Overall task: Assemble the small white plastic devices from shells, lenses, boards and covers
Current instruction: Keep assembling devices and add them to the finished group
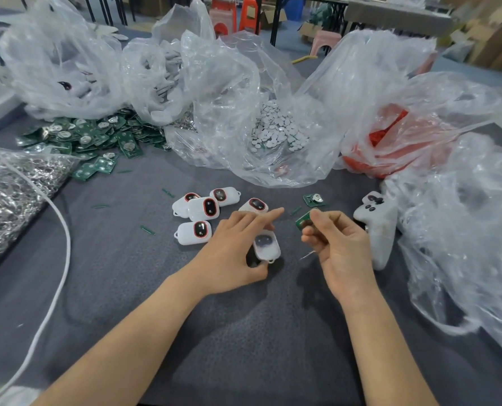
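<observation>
My left hand [238, 250] holds a small white shell [266, 245] between thumb and fingers just above the grey table, its index finger stretched out to the right. My right hand [336, 244] pinches a small green circuit board [304, 219] at fingertip height, a little right of the shell. Several white devices with red-ringed dark lenses [204, 208] lie in a group just beyond my left hand. Another green board [314, 199] lies flat on the table behind my right hand.
A heap of green boards [91, 136] lies at the back left, metal rings [12, 186] in a bag at the left. Clear bags hold white discs [276, 130] and red parts [387, 142]. A white game controller [378, 227] sits right of my hand. A white cable [59, 259] crosses the left side.
</observation>
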A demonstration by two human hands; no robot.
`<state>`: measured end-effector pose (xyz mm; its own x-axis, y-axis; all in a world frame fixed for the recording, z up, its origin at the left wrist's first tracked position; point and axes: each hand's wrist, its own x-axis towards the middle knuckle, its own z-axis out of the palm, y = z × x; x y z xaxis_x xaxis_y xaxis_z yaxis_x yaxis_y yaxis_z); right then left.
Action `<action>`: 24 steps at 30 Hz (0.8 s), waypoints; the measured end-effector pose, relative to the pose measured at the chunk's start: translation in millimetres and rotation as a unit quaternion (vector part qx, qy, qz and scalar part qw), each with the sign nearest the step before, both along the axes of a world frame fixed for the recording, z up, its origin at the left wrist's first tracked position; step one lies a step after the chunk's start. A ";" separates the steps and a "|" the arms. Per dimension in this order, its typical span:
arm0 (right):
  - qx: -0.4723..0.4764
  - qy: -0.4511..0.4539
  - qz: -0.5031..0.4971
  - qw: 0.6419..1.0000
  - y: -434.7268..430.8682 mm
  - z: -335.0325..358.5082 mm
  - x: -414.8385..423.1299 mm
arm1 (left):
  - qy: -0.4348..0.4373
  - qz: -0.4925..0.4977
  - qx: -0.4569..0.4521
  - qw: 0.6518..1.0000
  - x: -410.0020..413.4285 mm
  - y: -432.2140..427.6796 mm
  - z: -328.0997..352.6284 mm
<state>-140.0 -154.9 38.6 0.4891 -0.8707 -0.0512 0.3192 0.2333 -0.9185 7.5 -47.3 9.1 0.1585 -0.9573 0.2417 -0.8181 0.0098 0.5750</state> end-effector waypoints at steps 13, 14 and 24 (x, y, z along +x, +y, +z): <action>-0.124 0.157 -0.012 0.980 2.1 -9.1 1.4 | -0.034 0.078 -0.010 0.996 -2.2 0.9 -1.6; -0.126 0.161 -0.010 0.979 2.2 -9.8 1.7 | -0.036 0.069 -0.009 0.997 -1.4 1.0 -1.1; -0.194 0.246 0.025 0.949 4.9 -15.2 5.7 | -0.014 0.042 0.000 0.999 -1.1 -1.7 -1.6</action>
